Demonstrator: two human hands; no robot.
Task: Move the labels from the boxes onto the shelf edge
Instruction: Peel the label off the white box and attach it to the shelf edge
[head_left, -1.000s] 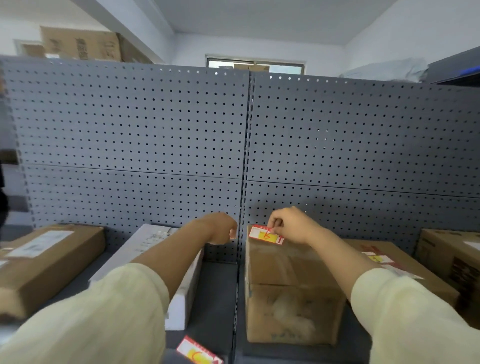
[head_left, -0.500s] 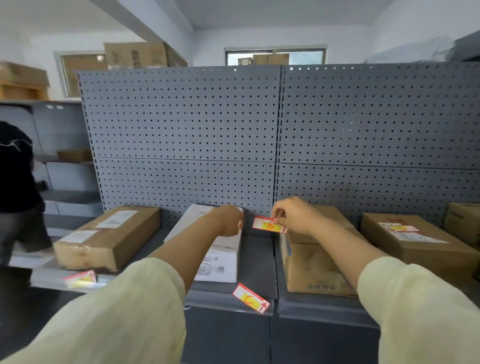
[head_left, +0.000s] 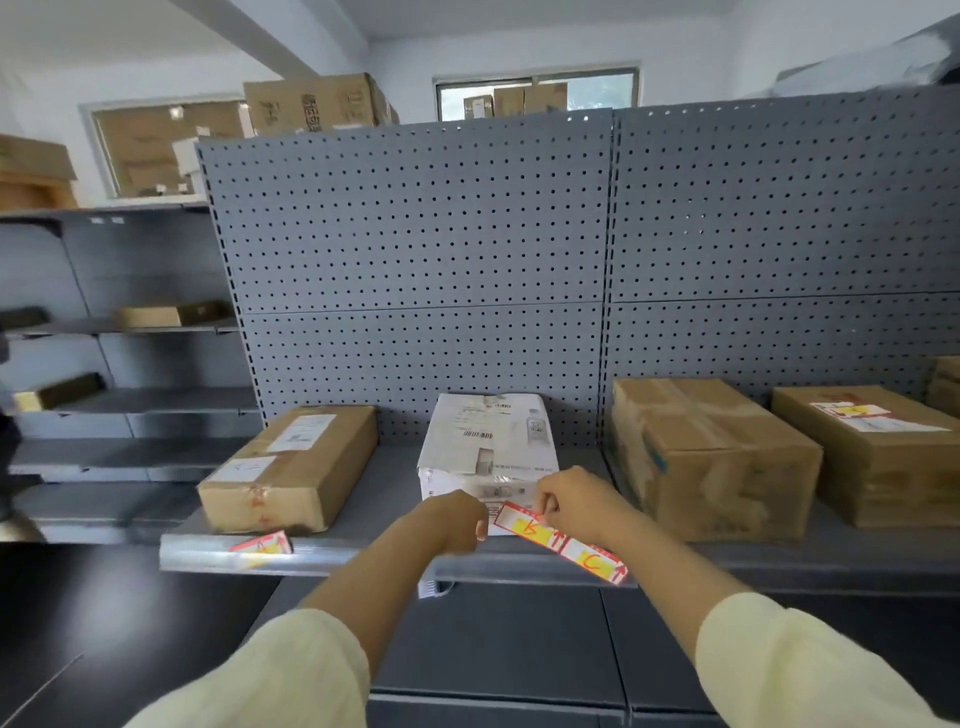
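Observation:
My right hand (head_left: 574, 506) pinches a red, white and yellow label (head_left: 522, 525) and holds it low in front of the white box (head_left: 488, 441), just above the grey shelf edge (head_left: 363, 558). My left hand (head_left: 452, 522) is a closed fist right beside the label's left end, holding nothing I can see. Two similar labels sit on the shelf edge: one (head_left: 595, 558) just right of the held label, another (head_left: 262, 545) below the left brown box (head_left: 291, 467). A fourth label (head_left: 852, 410) lies on top of the far-right brown box (head_left: 883, 452).
A taped brown box (head_left: 711, 457) stands between the white box and the far-right one. The grey pegboard back panel (head_left: 415, 270) rises behind the shelf. More grey shelves (head_left: 130, 400) with small boxes stand at the left. Dark floor lies below.
My right hand has carried the label from the taped brown box's top down and left to the shelf edge. My left fist came down with it. The view pulled back and lowered.

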